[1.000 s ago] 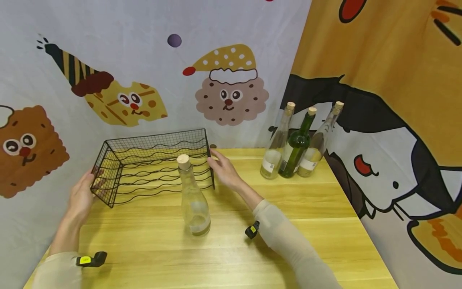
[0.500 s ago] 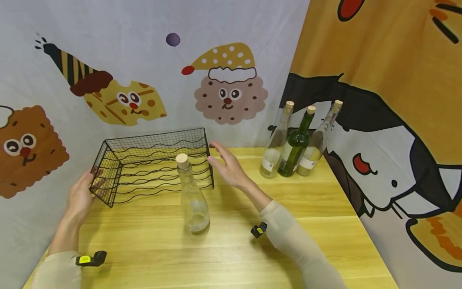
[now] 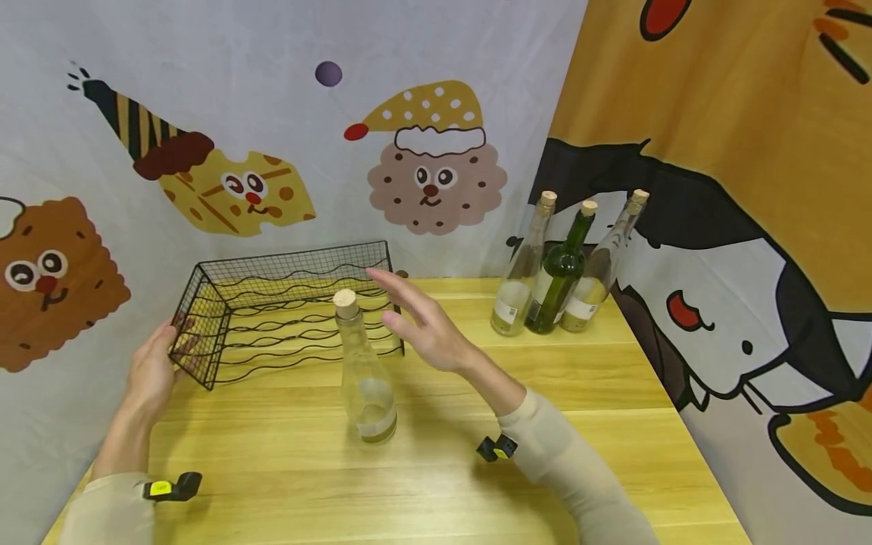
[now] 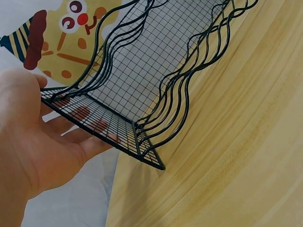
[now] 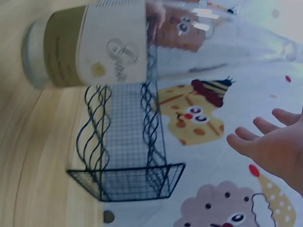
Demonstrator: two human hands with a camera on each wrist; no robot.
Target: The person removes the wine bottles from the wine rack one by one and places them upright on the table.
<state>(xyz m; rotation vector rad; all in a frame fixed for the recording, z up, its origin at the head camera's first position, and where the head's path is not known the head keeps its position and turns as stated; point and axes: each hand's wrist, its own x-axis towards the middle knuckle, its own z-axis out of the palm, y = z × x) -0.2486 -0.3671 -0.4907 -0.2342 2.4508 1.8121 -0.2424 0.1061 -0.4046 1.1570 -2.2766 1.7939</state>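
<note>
A black wire bottle rack (image 3: 293,261), with wavy wire tiers and mesh sides, stands at the back left of the table. My left hand (image 3: 151,371) rests against its left end, the fingers (image 4: 98,125) spread flat behind the mesh in the left wrist view. In front of the rack a clear, corked glass bottle (image 3: 368,393) stands upright; its printed label (image 5: 113,45) shows in the right wrist view. My right hand (image 3: 432,329) hovers to the right of the bottle's neck, apart from it, with its fingers extended and nothing held.
At the back right stand two clear corked bottles, a left one (image 3: 511,303) and a right one (image 3: 586,295), with a green corked bottle (image 3: 562,265) between them. Printed cloth (image 3: 272,45) hangs close behind the wooden table (image 3: 436,492).
My right hand has come off the rack's right end and moved toward the bottle's neck. My left hand, the rack and the bottles have kept their places.
</note>
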